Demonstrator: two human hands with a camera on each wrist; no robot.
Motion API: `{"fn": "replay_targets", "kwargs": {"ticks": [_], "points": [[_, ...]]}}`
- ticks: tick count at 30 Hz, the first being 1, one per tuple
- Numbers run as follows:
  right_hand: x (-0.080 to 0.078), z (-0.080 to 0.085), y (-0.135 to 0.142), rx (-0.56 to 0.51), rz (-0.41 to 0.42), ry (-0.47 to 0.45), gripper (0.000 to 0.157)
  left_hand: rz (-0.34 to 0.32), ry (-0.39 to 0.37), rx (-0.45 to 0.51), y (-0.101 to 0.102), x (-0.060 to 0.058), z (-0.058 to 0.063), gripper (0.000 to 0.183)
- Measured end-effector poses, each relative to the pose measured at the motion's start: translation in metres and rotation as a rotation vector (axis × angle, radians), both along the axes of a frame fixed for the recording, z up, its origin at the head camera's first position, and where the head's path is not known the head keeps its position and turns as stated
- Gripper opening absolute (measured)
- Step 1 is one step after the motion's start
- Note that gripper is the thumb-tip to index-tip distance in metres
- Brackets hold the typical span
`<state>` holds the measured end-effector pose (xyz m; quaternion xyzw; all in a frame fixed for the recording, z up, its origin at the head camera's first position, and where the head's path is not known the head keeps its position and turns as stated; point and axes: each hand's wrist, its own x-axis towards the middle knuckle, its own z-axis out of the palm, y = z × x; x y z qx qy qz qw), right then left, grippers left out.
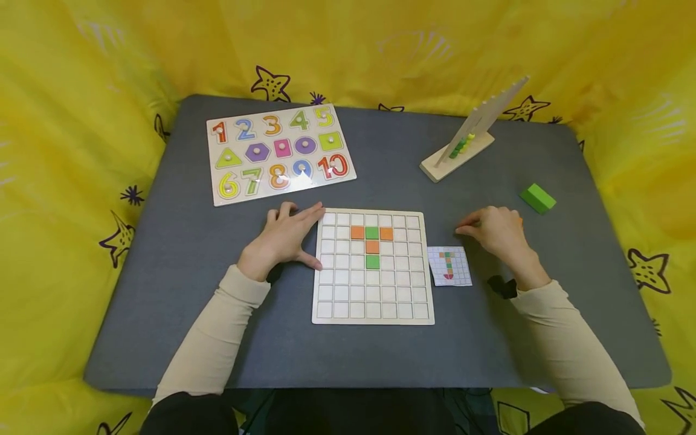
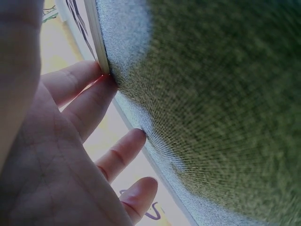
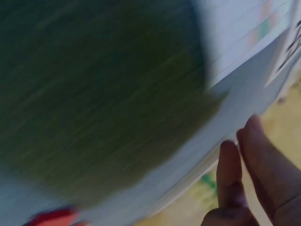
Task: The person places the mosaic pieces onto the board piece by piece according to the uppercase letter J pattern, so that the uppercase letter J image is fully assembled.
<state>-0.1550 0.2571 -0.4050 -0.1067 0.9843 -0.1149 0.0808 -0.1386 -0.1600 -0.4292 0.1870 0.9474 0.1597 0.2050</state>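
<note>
A wooden grid board [image 1: 356, 309] lies on the table with several orange and green tiles set in a T-like shape near its top; a green tile [image 1: 372, 261] is lowest. My left hand [image 1: 284, 237] rests along the board's left side, fingers spread, with thumb and fingertips at the edge. In the left wrist view, fingertips [image 2: 106, 79] meet the board's corner. Just right of a small pattern card [image 1: 459, 277], my right hand [image 1: 497, 232] has its thumb and fingertips drawn together; I cannot tell whether something small is between them.
A number-and-shape puzzle [image 1: 280, 163] lies at the back left. A wooden stand [image 1: 478, 124] with green and yellow pieces stands at the back right. Beyond my right hand is a green block [image 1: 538, 198]. Something red [image 3: 54, 217] shows blurred in the right wrist view.
</note>
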Motion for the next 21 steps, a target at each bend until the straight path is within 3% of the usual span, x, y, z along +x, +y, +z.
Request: {"fn": "replay_targets", "kwargs": {"ticks": [6,13,17,21], "points": [[-0.001,-0.003,0.053,0.055,-0.152,0.018,0.026,-0.002,0.005,-0.007,0.001,0.000,0.000,0.123],[-0.011,-0.008,0.083,0.137,-0.309,-0.047,0.032,0.004,0.011,-0.011,-0.002,0.002,-0.001,0.123],[-0.015,-0.010,0.090,0.181,-0.324,-0.121,0.038,-0.003,0.015,-0.006,-0.001,0.002,-0.001,0.123],[-0.019,-0.010,0.093,0.177,-0.291,-0.129,0.035,-0.002,0.024,-0.001,-0.001,0.001,-0.002,0.123]]}}
